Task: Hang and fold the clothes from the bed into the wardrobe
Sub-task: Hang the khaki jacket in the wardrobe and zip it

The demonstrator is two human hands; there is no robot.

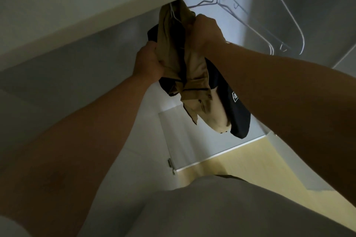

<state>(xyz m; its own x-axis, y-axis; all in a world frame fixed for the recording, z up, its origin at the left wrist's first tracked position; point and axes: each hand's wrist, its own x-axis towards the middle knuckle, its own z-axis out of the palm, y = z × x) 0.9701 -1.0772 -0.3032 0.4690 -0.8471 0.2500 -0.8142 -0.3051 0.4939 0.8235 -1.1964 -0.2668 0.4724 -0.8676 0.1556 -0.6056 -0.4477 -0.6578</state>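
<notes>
Two hands grip the tan garment (192, 75), which hangs inside the wardrobe (96, 31), above and ahead of the person. Its long axis runs from the white hanger (174, 15) at the top down toward the lower right, in front of a dark garment (237, 109). The right hand (206, 32) is fisted round the upper cloth — nearer the hanger; the left hand (149, 61) clutches the cloth lower, at its left edge. Both arms reach up, nearly straight. Empty wire hangers (285, 17) hang apart, to the right.

Dim, soft, perhaps motion-blurred; light falls from the right; edges bend.
</notes>
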